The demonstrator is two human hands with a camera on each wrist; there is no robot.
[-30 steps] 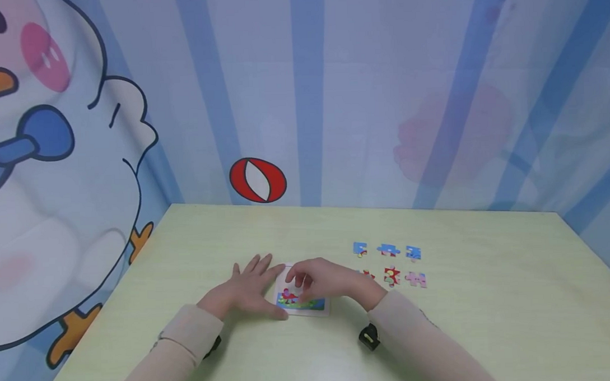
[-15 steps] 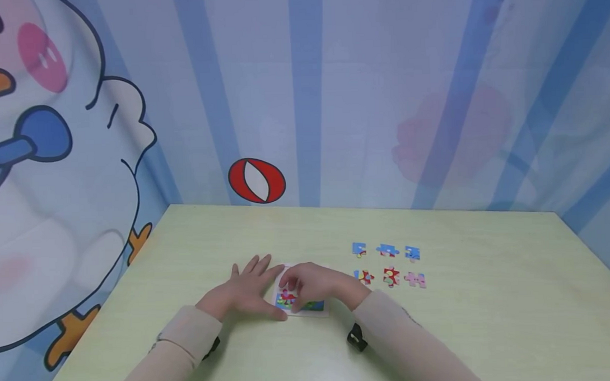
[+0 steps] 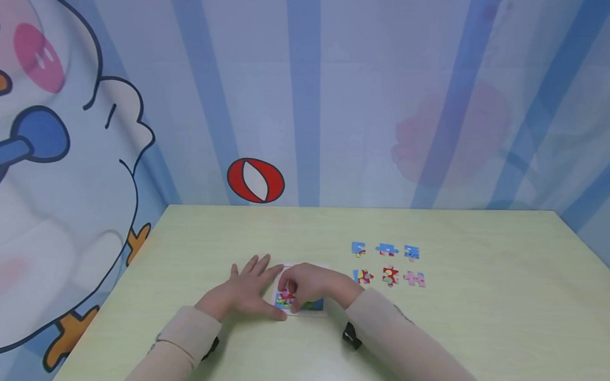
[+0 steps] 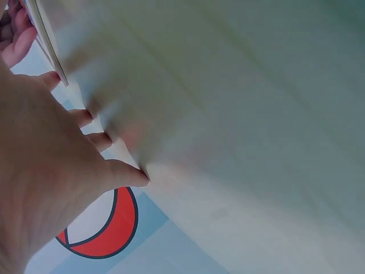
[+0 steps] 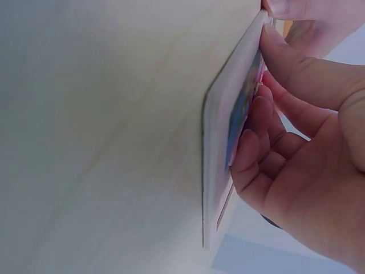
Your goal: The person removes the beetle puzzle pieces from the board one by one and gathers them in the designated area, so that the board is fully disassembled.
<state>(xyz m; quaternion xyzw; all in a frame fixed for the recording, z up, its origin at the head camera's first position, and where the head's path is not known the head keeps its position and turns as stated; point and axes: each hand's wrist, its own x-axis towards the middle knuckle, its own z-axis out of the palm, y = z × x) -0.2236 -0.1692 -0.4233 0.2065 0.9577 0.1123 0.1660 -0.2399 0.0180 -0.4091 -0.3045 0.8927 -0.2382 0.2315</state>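
Playroom-like corner: cartoon-printed curtain [image 3: 357,99] behind a pale table [image 3: 490,290].

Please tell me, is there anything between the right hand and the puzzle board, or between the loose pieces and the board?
Nothing visible stands between the right hand and the puzzle board. In the head view, though, that hand lies between the lower row of loose pieces and the board, partly covering it.
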